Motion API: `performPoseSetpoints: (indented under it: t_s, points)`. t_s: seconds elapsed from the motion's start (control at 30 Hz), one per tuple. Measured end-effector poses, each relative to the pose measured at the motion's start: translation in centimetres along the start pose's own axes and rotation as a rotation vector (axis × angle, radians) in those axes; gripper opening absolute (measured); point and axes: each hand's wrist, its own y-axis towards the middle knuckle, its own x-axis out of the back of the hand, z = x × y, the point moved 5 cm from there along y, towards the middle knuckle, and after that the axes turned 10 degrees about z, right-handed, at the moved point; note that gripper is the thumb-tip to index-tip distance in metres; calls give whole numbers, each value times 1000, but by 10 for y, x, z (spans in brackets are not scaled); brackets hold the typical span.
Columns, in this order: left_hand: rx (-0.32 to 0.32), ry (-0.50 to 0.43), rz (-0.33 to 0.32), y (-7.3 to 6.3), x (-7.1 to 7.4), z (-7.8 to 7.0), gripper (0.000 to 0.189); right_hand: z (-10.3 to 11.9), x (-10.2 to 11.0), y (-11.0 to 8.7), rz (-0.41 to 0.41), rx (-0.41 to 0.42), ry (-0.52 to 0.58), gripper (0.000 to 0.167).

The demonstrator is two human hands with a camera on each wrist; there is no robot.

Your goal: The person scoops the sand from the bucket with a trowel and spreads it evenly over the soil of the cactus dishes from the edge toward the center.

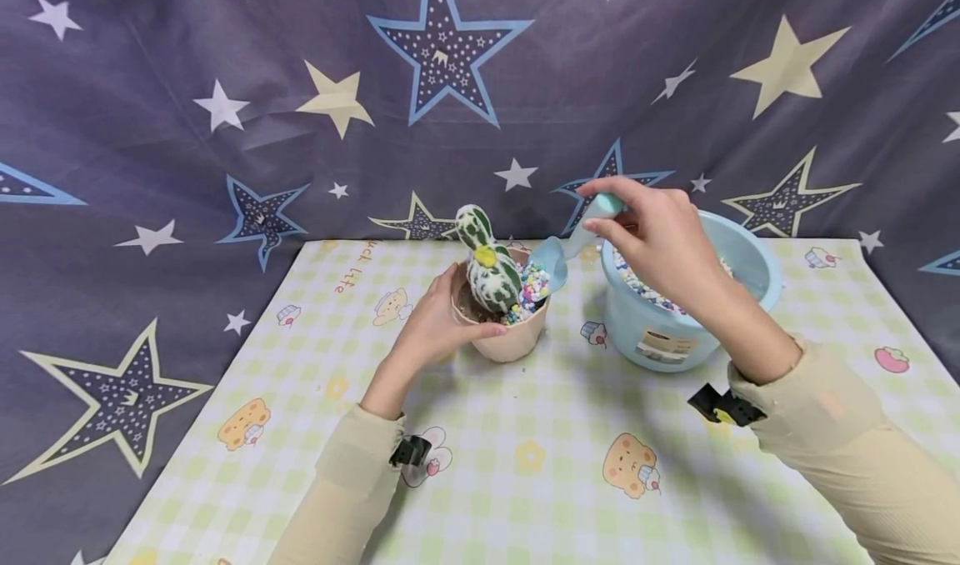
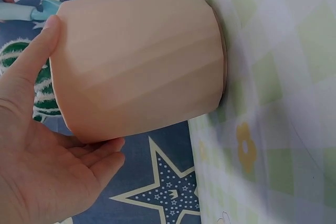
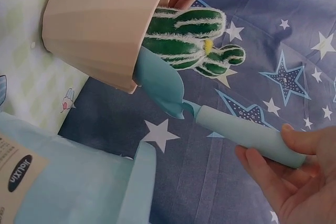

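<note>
A cream flowerpot [image 1: 512,344] stands on the table, holding a green-and-white cactus [image 1: 491,283] with a yellow flower. Its left part shows dark soil, and colourful small beads [image 1: 517,312] lie on the right. My left hand [image 1: 435,323] holds the pot from the left, thumb across the near side at the rim. From the right, my right hand [image 1: 667,240] grips the end of the handle of a light blue shovel [image 3: 247,135]. The blade [image 1: 553,261] tilts down over the pot's rim beside the cactus, with beads at its lower edge. In the right wrist view, part of the blade is inside the rim.
A light blue bucket [image 1: 618,315] of beads stands right of the pot, beneath my right forearm. The table wears a checked cloth [image 1: 525,498] with cartoon prints. Behind it hangs a dark curtain [image 1: 285,32] with stars. Each sleeve has a black strap device [image 1: 411,450] at the wrist.
</note>
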Motion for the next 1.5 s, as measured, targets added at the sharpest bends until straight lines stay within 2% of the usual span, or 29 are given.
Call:
performPoseSetpoints:
  t_s: [0.3,0.53,1.27,1.5]
  points:
    - [-14,2,-5,0,-1,0,128,7,6,-4,-36,51,-30,30]
    - [-14,1,-8,0,0,1,128,8,8,-6,-50,57,-40,30]
    - [6,-11,4,-1,0,3,128,1,24,-18,-133,18,16,32]
    - [-47,-31,-50,-1,9,-3,124,-8,32,-24,-196,38,76,31]
